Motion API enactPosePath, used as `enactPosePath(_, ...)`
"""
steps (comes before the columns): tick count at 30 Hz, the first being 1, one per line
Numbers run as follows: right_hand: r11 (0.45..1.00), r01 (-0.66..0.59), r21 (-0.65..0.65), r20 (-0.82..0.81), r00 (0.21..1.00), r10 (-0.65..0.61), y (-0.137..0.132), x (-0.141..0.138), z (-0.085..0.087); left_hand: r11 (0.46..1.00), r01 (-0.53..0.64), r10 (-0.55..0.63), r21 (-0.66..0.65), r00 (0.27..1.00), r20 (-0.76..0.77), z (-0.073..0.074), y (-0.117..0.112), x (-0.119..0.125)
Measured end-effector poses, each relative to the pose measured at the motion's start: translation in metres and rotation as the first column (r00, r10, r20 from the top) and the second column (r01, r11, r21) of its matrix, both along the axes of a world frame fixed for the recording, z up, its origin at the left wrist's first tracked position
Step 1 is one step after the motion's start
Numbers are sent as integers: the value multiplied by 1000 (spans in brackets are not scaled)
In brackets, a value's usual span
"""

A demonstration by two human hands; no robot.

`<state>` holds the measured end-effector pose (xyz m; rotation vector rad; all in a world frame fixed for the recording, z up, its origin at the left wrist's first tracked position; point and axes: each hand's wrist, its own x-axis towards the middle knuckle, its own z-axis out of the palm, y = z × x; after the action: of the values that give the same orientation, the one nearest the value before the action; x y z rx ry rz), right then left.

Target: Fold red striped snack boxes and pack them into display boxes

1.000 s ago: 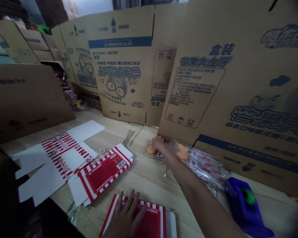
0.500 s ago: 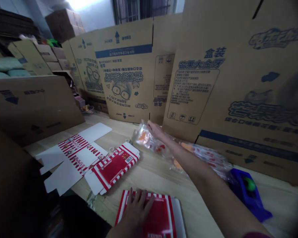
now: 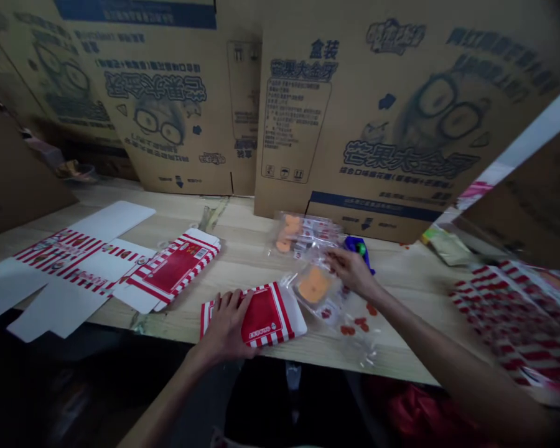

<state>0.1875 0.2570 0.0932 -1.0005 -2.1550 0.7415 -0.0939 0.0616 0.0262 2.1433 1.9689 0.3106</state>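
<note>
My left hand (image 3: 228, 326) is wrapped over the left end of a red-and-white striped paper box (image 3: 266, 314) near the table's front edge. Its fingers lie across the top and the thumb is at the near side. My right hand (image 3: 352, 270) pinches the upper edge of a clear plastic packet (image 3: 315, 285) with an orange piece inside. That packet hangs at the box's right end, its left side close to the box's white flap. Just behind lies a pile of similar clear packets (image 3: 303, 233) with orange and red pieces.
To the left are another striped box (image 3: 182, 267) and an unfolded carton blank (image 3: 81, 261). A blue holder with a green part (image 3: 360, 249) sits beyond my right hand. Striped boxes (image 3: 518, 317) are stacked at right. Big brown cartons (image 3: 373, 124) wall the back.
My right hand has come back from the packets by the cartons, bringing one beside the box. The left hand has gone from lying on the box to gripping its end. The view has swung right and down.
</note>
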Motion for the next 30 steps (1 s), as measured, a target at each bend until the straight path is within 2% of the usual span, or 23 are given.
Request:
enactPosePath(3, 995, 76, -65, 65, 995, -72, -25, 40, -34, 1000, 13, -13, 28, 1000, -8, 2, -3, 24)
enactPosePath(5, 991, 10, -131, 89, 996, 2, -43, 49, -43, 998, 30, -29, 57, 999, -29, 2, -4, 42)
enactPosePath(7, 979, -109, -173, 142, 981, 135, -61, 50, -46, 994, 65, -61, 85, 997, -52, 0, -4, 59)
enactPosePath(9, 967, -178, -185, 238, 946, 220, -77, 44, -49, 991, 91, -85, 98, 994, -71, -2, -4, 74)
enactPosePath(11, 963, -177, -203, 311, 921, 235, -87, 38, -54, 991, 109, -104, 72, 992, -74, -4, -4, 85)
enactPosePath(13, 960, -135, -245, 258, 946, 198, -92, 40, -62, 994, 112, -111, 6, 992, -66, -4, -3, 90)
enactPosePath(14, 961, -83, -262, 172, 976, 131, -91, 46, -67, 993, 111, -113, -30, 992, -63, -4, -2, 90)
enactPosePath(16, 949, 122, -292, -31, 990, -137, -87, 69, -77, 992, 99, -105, -80, 992, -66, -3, -3, 88)
enactPosePath(18, 866, 386, -318, -144, 883, -446, -84, 102, -86, 992, 91, -98, -92, 992, -75, -4, -4, 86)
enactPosePath(19, 813, 479, -331, -148, 824, -546, -84, 118, -91, 992, 91, -98, -89, 992, -79, -6, -5, 85)
enactPosePath(21, 749, 562, -350, -102, 772, -627, -91, 139, -98, 993, 88, -94, -73, 992, -86, -9, -6, 87)
enactPosePath(22, 747, 558, -361, -85, 778, -622, -99, 140, -101, 995, 82, -88, -62, 992, -91, -11, -7, 89)
enactPosePath(24, 786, 458, -414, -91, 839, -537, -119, 125, -104, 996, 85, -88, -39, 992, -91, -14, -6, 95)
enactPosePath(26, 839, 248, -483, -163, 917, -365, -140, 94, -103, 995, 98, -99, -18, 992, -84, -14, -5, 102)
enactPosePath(27, 846, 131, -516, -220, 935, -279, -150, 77, -102, 995, 98, -98, -5, 992, -77, -13, -4, 104)
enactPosePath(28, 843, 54, -535, -286, 928, -241, -157, 62, -100, 996, 87, -86, 12, 994, -68, -10, -3, 107)
enactPosePath(29, 845, 40, -533, -346, 901, -261, -163, 50, -98, 998, 56, -54, 34, 997, -57, -7, -3, 109)
enactPosePath(30, 852, 89, -515, -397, 857, -330, -168, 41, -96, 998, 1, 1, 62, 999, -43, -3, -3, 111)
